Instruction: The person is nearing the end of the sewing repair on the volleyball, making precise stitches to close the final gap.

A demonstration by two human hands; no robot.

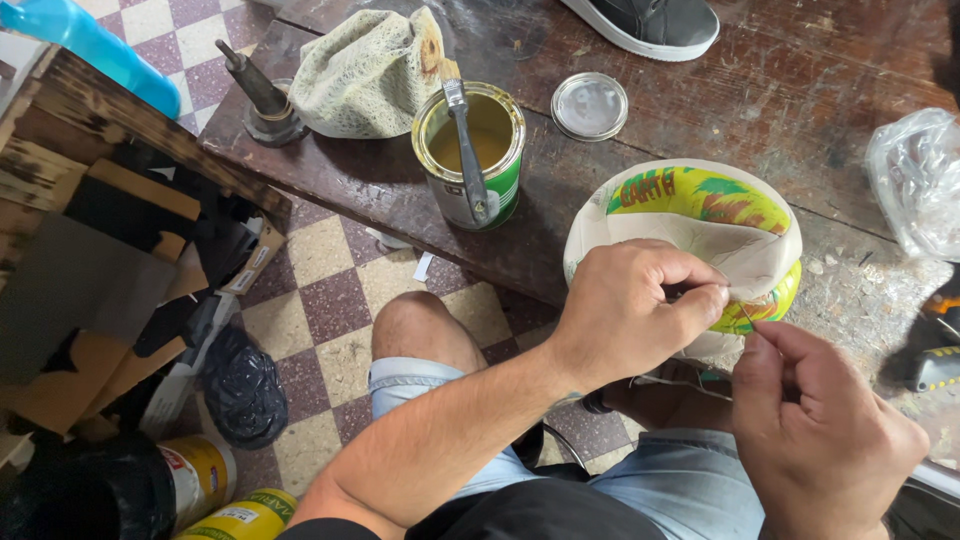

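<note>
Ball [700, 215] just beyond left hand [630, 310]

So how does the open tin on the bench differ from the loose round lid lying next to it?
The tin stands upright and deep, while the lid lies flat and shallow. The tin holds yellowish liquid with a brush resting in it; the lid holds nothing. The tin's side is green and white; the lid is plain silvery. Both are round metal.

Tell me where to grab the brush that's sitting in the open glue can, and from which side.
Take the brush by its handle end, which rests on the can's near rim and leans toward the person. Come from the near side, above the rim: the bristle end sits at the far rim, probably sticky, while the narrow handle shows bare. The left hand and right hand are both at the ball.
</note>
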